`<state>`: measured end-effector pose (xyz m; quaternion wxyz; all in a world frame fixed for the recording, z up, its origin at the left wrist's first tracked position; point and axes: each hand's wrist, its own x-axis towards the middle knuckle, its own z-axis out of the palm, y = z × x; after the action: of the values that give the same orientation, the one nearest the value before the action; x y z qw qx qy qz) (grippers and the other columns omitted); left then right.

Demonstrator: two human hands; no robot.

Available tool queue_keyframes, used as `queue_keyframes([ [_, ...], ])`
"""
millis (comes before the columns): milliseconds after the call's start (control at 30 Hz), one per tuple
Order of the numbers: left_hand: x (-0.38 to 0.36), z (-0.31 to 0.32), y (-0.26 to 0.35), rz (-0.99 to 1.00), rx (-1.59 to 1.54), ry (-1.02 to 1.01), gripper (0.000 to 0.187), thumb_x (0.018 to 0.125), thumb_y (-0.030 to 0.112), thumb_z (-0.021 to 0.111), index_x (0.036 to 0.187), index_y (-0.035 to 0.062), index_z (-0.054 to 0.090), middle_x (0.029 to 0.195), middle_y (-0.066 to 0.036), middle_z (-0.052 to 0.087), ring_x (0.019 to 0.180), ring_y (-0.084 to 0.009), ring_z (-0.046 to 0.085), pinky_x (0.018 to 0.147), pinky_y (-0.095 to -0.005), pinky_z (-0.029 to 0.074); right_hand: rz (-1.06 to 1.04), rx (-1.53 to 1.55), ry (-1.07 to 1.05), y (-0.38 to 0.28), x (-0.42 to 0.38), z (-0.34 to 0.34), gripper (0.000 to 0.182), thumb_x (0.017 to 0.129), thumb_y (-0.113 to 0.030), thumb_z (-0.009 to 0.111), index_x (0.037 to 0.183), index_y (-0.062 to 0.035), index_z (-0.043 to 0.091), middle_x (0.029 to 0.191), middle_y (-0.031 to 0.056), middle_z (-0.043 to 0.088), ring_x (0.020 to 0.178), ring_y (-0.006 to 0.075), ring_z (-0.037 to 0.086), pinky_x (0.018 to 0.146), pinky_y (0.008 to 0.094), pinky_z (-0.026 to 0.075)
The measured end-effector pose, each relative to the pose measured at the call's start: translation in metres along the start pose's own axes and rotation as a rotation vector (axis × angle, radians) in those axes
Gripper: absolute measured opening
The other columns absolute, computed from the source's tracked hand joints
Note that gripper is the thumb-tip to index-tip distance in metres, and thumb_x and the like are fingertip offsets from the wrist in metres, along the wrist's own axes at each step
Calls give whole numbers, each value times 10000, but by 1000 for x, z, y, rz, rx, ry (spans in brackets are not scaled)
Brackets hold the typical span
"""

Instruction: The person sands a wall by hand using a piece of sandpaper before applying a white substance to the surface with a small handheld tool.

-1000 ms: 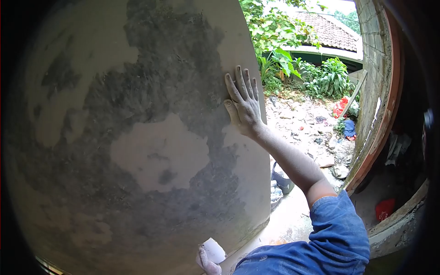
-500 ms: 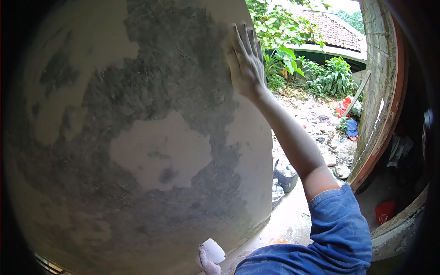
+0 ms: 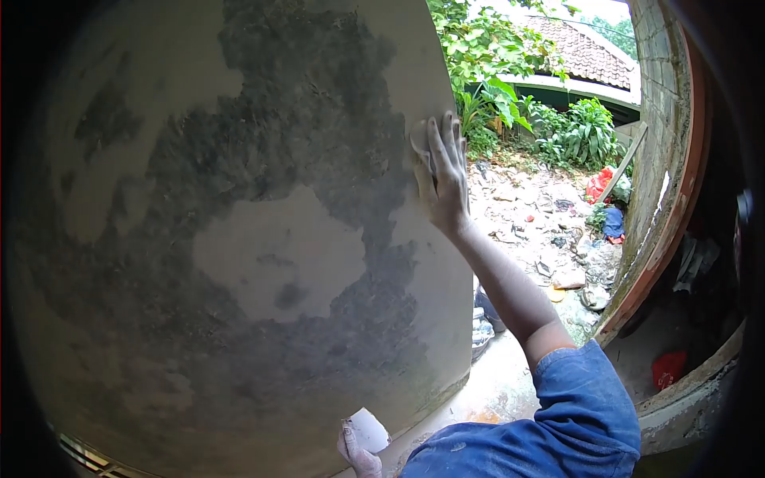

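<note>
My right hand (image 3: 448, 179) is raised against the right edge of a patchy grey wall (image 3: 279, 259), fingers stretched upward and dusted pale. Beneath its fingers a pale, flat piece like sandpaper (image 3: 420, 137) presses against the wall; its far side is hidden by the hand. Low in the view, my left hand (image 3: 360, 458), coated in whitish dust, grips a white flat piece (image 3: 369, 430) with a rough, dirty edge. That piece is tilted and apart from the wall, and its exact kind cannot be made out.
Beyond the wall edge lies rubble-strewn ground (image 3: 526, 215) with green plants (image 3: 586, 131) and a tiled roof (image 3: 586, 52). A dark bucket (image 3: 488, 309) stands behind the wall's edge. At right are a leaning plank (image 3: 623, 163), a reddish frame (image 3: 669, 263) and a red item (image 3: 668, 370).
My right hand has slid down along the wall's right edge, with the forearm lowered too. My left hand has shifted slightly up and left, still gripping the white piece.
</note>
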<state>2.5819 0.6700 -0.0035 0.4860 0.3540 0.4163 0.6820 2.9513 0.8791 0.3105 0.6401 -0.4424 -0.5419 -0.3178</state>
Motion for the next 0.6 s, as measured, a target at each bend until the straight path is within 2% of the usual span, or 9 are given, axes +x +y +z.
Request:
queue_keyframes([
  [133, -1, -14, -11, 13, -43, 60, 343, 980, 333, 482, 1044, 23, 614, 930, -95, 672, 793, -222, 669, 670, -357, 560, -28, -4, 72, 10, 71, 11, 510, 962, -136, 507, 1454, -44, 406, 1555, 220, 260, 1443, 428, 213, 1173, 510, 155],
  [200, -3, -11, -5, 5, 21, 68, 344, 979, 336, 482, 1043, 25, 616, 935, -96, 672, 796, -223, 667, 671, -357, 559, -100, 74, 158, 17, 98, 16, 428, 993, -222, 488, 1411, -129, 483, 1541, 217, 295, 1425, 469, 220, 1148, 545, 213],
  [233, -2, -12, -7, 7, 19, 68, 344, 979, 336, 482, 1043, 25, 616, 935, -96, 672, 796, -223, 667, 671, -357, 559, -105, 61, 156, 16, 98, 16, 431, 1000, -215, 477, 1422, -127, 470, 1536, 203, 316, 1421, 467, 233, 1148, 544, 215],
  [333, -5, -12, -10, 6, -15, 63, 344, 979, 337, 486, 1044, 25, 615, 934, -96, 672, 793, -224, 666, 679, -361, 561, -59, 36, 116, 7, 65, 12, 453, 994, -196, 480, 1441, -135, 449, 1546, 201, 297, 1432, 453, 216, 1155, 542, 202],
  [467, -6, -9, -8, 16, -56, 70, 341, 979, 338, 492, 1046, 25, 612, 933, -95, 671, 794, -224, 666, 687, -365, 562, -63, -57, -56, 13, -13, 2, 504, 972, -136, 471, 1469, -95, 397, 1571, 205, 230, 1457, 426, 150, 1158, 559, 178],
  [600, -6, -14, -13, 15, -49, 116, 344, 974, 343, 503, 1050, 24, 609, 933, -96, 669, 794, -222, 666, 690, -365, 562, -86, -32, -49, 15, 3, 0, 498, 969, -126, 466, 1460, -74, 405, 1561, 212, 252, 1451, 428, 172, 1155, 565, 180],
])
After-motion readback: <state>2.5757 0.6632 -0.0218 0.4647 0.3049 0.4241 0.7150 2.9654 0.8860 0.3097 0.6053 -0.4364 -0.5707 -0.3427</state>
